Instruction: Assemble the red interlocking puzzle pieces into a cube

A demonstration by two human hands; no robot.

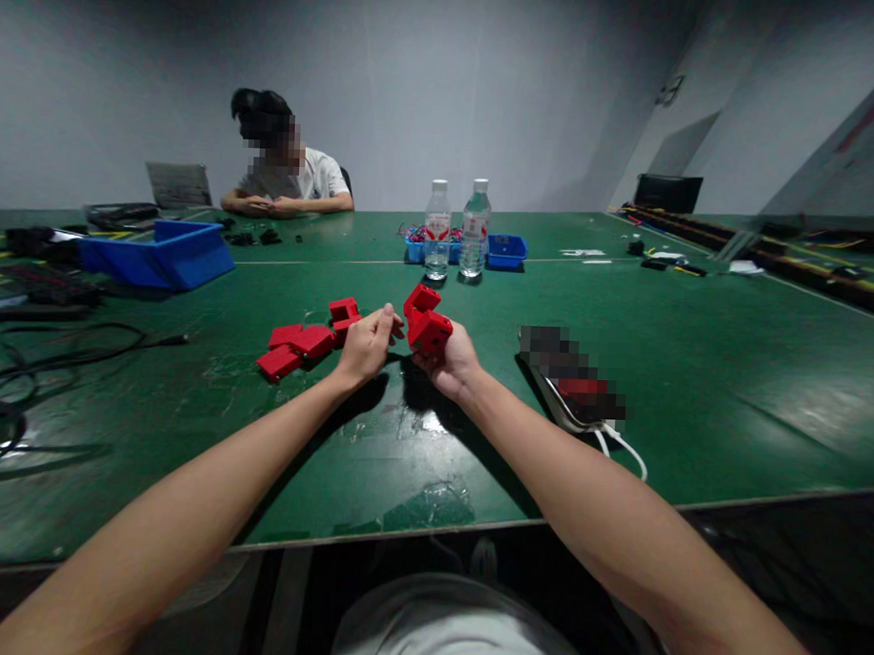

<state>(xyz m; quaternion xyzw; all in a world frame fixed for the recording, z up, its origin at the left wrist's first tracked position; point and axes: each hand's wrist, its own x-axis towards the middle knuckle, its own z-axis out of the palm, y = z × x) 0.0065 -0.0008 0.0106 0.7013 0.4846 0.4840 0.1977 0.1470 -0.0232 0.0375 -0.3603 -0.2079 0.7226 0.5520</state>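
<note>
Red blocky pieces (428, 332) rest in my right hand (455, 362), raised a little over the green table (432, 480); its fingers curl beneath them. Just left of these pieces is my left hand (369, 344), its fingers bent in and thumb up; whatever it may grip is too small to make out. Several more red blocks (313, 342) lie on the table to the left of my left hand, one of them partly behind it.
A phone (568, 375) with a white cable lies right of my hands. Beyond stand two water bottles (437, 234) and small blue trays (507, 252). Far left are a blue bin (159, 254) and black cables (70, 348). A person (291, 174) sits across the table.
</note>
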